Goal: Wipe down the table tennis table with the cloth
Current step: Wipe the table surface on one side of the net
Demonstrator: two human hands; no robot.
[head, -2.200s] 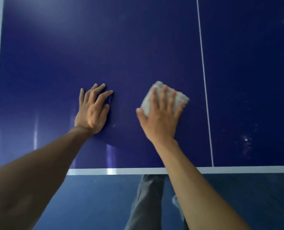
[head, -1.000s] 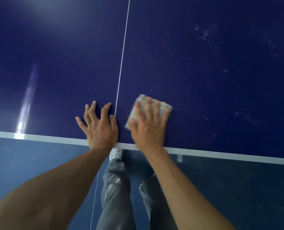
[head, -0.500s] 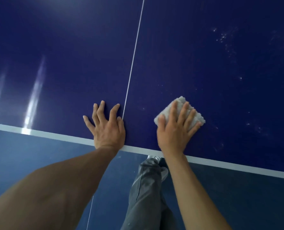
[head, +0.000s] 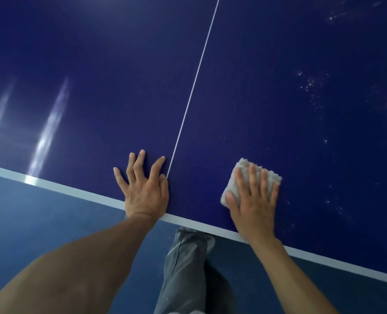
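Folded pale cloth lies flat on the blue table tennis table, right of the white centre line and near the end edge. Right hand presses it, fingers straight and spread, with cloth showing beyond the fingertips. Left hand lies flat and splayed, just left of the line.

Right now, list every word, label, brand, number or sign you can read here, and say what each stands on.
None: there is no readable text in this view.
The dark blue table tennis table bears only a thin white centre line and a white edge band.
The folded pale grey cloth and the grey trousers show no label or print.
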